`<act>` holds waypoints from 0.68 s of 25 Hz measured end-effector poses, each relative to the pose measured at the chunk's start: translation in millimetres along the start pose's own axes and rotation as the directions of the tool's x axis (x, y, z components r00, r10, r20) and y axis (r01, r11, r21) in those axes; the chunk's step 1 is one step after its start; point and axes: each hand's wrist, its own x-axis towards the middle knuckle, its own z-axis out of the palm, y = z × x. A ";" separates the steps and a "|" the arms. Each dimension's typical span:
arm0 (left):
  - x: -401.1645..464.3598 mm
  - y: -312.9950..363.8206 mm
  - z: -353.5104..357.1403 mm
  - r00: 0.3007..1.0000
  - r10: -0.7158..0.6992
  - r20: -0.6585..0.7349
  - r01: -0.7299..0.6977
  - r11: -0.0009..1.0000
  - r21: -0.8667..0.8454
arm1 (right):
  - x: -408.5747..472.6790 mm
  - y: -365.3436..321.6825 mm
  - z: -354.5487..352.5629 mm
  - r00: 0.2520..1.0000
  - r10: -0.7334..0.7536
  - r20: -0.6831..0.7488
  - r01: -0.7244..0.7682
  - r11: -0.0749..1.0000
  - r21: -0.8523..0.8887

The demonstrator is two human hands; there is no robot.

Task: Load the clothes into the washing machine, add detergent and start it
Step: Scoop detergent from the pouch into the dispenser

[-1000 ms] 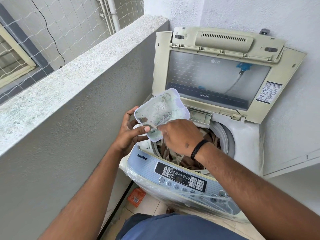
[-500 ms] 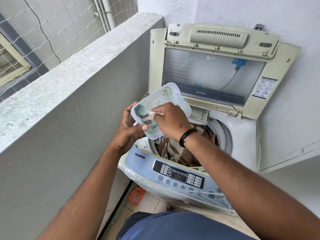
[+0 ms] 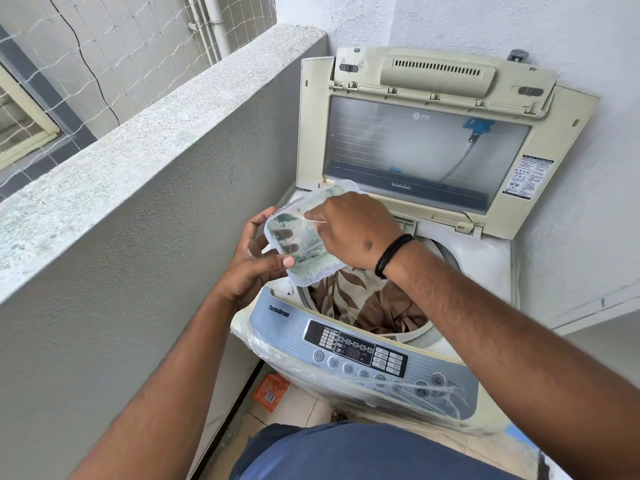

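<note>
A top-load washing machine (image 3: 485, 271) stands open, its lid (image 3: 429, 143) raised against the wall. Brown leaf-patterned clothes (image 3: 367, 303) fill the drum. My left hand (image 3: 256, 261) grips a clear plastic detergent container (image 3: 308, 268) from below and tilts it over the drum's left rim. My right hand (image 3: 353, 230) reaches into the container and pinches a thin clear scoop handle (image 3: 313, 220). The scoop's bowl is hidden inside the container. The control panel (image 3: 356, 351) faces me under plastic film.
A grey parapet wall (image 3: 145, 209) runs close along the left of the machine. An orange packet (image 3: 270, 392) lies on the floor in the gap beside it. White walls close in behind and to the right.
My right hand has moved from the container's lower edge up into it and taken the scoop handle. The left hand keeps the tilted container above the drum.
</note>
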 end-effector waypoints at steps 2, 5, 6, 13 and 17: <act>2.3 3.3 -1.4 1.000 0.009 0.000 -0.009 1.000 0.010 | -5.3 -4.6 12.7 0.995 -0.022 0.097 0.021 1.000 0.014; 2.8 4.6 -5.9 0.999 0.018 -0.041 -0.018 1.000 0.015 | -15.5 -3.7 21.5 0.978 -0.050 0.202 0.051 0.999 0.001; 2.1 4.0 -7.1 0.998 0.026 -0.054 -0.025 1.000 0.016 | -18.7 -2.1 21.4 0.977 -0.058 0.204 0.060 0.998 -0.005; 4.3 -1.7 -5.9 0.996 0.076 -0.056 -0.066 0.982 0.175 | -23.2 13.1 33.9 0.995 -0.090 0.043 0.092 0.995 -0.044; 7.0 3.4 -5.5 0.990 0.127 -0.061 -0.104 0.951 0.292 | -41.2 21.4 46.8 0.988 -0.116 0.101 0.122 0.991 -0.051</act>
